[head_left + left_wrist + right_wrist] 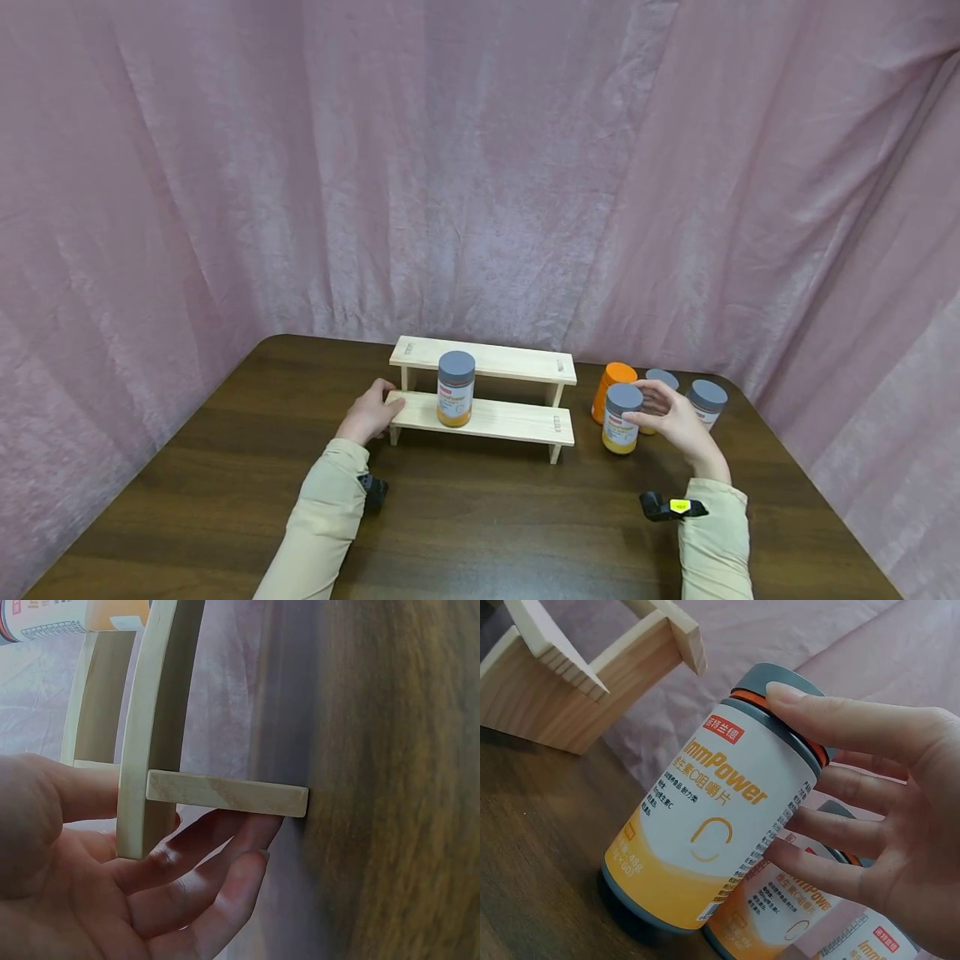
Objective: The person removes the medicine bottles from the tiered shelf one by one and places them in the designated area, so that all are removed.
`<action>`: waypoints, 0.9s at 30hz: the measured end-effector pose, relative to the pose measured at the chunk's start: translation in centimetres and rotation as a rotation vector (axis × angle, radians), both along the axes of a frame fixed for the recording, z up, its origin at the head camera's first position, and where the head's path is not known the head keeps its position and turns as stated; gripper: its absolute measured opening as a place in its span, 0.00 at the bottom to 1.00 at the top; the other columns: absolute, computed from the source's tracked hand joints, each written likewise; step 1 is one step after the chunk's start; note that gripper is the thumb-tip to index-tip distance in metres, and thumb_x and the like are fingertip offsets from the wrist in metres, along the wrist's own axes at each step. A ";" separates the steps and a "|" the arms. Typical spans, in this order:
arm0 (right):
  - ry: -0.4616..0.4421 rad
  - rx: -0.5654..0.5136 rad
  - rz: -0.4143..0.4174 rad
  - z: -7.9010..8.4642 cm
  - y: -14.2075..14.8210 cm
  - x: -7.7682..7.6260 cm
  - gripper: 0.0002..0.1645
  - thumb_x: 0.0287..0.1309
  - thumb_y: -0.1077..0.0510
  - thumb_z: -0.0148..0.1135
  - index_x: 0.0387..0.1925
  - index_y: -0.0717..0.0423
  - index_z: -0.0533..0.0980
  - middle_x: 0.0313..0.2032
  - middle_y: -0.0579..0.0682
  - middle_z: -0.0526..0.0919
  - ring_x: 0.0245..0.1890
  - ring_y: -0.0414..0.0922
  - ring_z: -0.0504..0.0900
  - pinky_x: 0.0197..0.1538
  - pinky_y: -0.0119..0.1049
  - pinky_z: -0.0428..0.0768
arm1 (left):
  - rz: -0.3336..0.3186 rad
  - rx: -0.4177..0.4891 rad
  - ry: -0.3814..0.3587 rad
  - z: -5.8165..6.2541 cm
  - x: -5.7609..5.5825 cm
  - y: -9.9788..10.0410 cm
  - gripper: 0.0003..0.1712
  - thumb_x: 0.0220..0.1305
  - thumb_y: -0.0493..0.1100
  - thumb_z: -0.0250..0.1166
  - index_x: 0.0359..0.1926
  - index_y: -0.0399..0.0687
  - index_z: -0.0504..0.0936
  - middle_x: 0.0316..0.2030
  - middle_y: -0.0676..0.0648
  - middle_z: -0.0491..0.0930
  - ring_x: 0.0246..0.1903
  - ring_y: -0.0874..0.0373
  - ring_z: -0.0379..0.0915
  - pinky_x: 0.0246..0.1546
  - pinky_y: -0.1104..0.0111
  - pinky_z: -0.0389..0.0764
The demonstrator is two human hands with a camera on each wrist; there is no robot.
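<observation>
A two-tier wooden shelf rack (480,419) stands on the table. My left hand (369,414) holds the left end of its lower board (133,780), thumb on top and fingers curled below beside the leg (225,793). A grey-lidded vitamin bottle (456,390) stands upright on that board, left of the middle. To the right of the rack, my right hand (678,421) grips a second bottle (712,802) of the same kind near its lid. The thumb lies at the lid's edge, with the other fingers behind the bottle.
Behind the held bottle are an orange bottle (618,375) and a grey-lidded bottle (662,380), partly hidden. Another grey-lidded bottle (707,398) stands to the right of the right hand. A pink curtain (480,167) hangs behind the brown table (480,517).
</observation>
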State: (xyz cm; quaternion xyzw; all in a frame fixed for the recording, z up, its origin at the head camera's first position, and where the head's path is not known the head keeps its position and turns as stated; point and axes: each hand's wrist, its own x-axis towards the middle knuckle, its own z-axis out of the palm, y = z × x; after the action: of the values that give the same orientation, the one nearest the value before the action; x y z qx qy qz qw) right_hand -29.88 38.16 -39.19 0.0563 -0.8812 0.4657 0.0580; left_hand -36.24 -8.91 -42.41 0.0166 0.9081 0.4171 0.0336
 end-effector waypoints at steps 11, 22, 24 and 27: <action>-0.008 0.003 0.056 -0.3 0.3 0.1 0.35 0.57 0.55 0.68 0.62 0.62 0.66 0.60 0.64 0.73 0.54 0.41 0.76 0.54 0.39 0.78 | -0.002 0.002 0.004 0.0 0.1 0.0 0.25 0.69 0.45 0.55 0.62 0.36 0.65 0.50 0.27 0.76 0.26 0.50 0.78 0.24 0.65 0.79; -0.034 0.049 0.115 -0.1 0.7 0.3 0.34 0.60 0.55 0.65 0.63 0.62 0.64 0.61 0.65 0.73 0.59 0.51 0.73 0.55 0.39 0.76 | 0.001 0.026 -0.016 0.0 0.0 0.1 0.26 0.71 0.45 0.54 0.64 0.36 0.63 0.54 0.26 0.74 0.32 0.46 0.77 0.26 0.62 0.81; -0.043 0.048 0.119 0.0 0.6 0.3 0.34 0.60 0.55 0.65 0.63 0.62 0.64 0.61 0.65 0.72 0.61 0.56 0.72 0.56 0.42 0.76 | -0.002 0.028 -0.021 0.1 0.0 0.2 0.26 0.71 0.45 0.53 0.64 0.36 0.63 0.56 0.26 0.72 0.36 0.43 0.78 0.28 0.61 0.81; -0.051 0.063 0.131 0.4 0.6 0.5 0.36 0.60 0.55 0.65 0.66 0.62 0.62 0.63 0.66 0.69 0.63 0.61 0.69 0.59 0.50 0.74 | -0.005 0.031 -0.024 0.1 0.1 0.2 0.26 0.71 0.44 0.53 0.64 0.36 0.62 0.57 0.25 0.71 0.39 0.40 0.79 0.29 0.60 0.82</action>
State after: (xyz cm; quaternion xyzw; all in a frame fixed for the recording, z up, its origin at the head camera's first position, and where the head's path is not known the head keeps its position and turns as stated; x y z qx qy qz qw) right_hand -29.41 38.77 -38.83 0.1039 -0.8910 0.4420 0.0034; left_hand -36.11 -8.68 -42.27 0.0145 0.9009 0.4314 0.0454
